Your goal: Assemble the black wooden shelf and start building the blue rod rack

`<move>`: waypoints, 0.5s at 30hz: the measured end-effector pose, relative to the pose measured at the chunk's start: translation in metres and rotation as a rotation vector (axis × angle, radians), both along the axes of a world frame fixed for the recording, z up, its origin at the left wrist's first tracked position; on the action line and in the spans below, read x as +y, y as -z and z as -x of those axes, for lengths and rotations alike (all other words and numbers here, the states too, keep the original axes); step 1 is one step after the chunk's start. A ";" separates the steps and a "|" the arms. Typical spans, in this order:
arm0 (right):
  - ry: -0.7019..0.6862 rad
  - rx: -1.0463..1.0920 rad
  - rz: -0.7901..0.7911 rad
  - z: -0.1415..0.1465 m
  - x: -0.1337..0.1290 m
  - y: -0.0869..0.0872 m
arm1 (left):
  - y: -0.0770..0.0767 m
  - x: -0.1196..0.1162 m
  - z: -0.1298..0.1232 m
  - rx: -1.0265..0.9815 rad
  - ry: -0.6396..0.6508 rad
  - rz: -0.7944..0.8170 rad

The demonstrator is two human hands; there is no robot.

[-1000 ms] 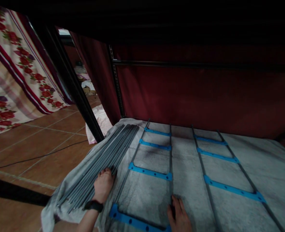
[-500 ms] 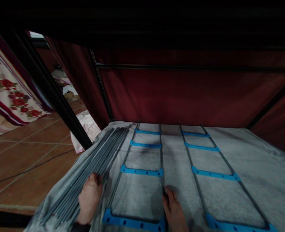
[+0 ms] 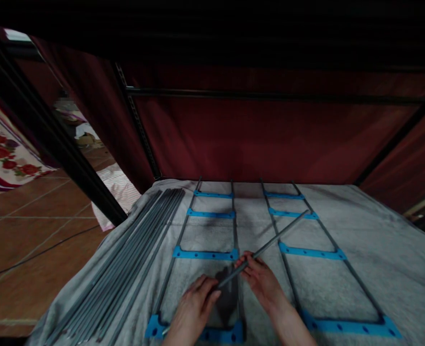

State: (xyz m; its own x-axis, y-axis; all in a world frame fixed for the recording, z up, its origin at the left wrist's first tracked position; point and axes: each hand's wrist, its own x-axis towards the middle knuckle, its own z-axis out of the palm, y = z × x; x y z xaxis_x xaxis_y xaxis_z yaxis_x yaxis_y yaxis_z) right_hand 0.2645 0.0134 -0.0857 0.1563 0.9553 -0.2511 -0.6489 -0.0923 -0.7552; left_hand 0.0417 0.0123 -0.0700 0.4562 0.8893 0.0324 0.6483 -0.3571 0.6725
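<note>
A thin grey rod (image 3: 280,234) slants across the ladder-like frame (image 3: 205,255), one end by that frame's nearest blue crossbar and the other reaching out past its right side. Both hands grip it. The left hand (image 3: 188,307), over the near part of the frame, has its fingers bent and thumb drawn in around the rod; a short stub shows on the other side of that hand. The right hand (image 3: 261,278), at the frame's right-hand side rod, pinches the grey rod between thumb and fingers — closed just enough to hold so slim a piece, palm loose.

To the right of the frame lies a second frame (image 3: 313,251) of the same make, and the held rod's far tip appears over its crossbars; whether it touches them I cannot tell. To the left of the frame, well clear of both hands, lies a bundle of rods (image 3: 126,269). Under the frame spreads a grey cloth (image 3: 385,250), and behind it hangs a dark red curtain (image 3: 270,139).
</note>
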 end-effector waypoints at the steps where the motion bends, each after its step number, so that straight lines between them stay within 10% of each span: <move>1: 0.039 0.027 -0.013 -0.009 0.001 -0.003 | 0.000 0.008 0.008 -0.022 -0.030 -0.015; 6: 0.309 -0.018 -0.023 -0.066 0.002 -0.014 | 0.028 0.067 0.062 0.167 -0.536 -0.219; 11: 0.417 -0.028 -0.011 -0.105 -0.006 -0.007 | 0.060 0.102 0.081 0.321 -0.502 -0.024; 15: 0.423 -0.056 -0.033 -0.116 -0.014 0.003 | 0.057 0.108 0.077 0.282 -0.503 -0.028</move>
State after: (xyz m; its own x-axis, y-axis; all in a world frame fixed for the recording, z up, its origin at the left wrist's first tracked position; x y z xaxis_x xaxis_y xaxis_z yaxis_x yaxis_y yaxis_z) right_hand 0.3806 -0.0004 -0.0890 0.5488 0.8114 -0.2011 -0.5822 0.1983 -0.7885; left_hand -0.0349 0.1204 -0.1274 -0.0282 0.9996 -0.0026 0.8957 0.0264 0.4439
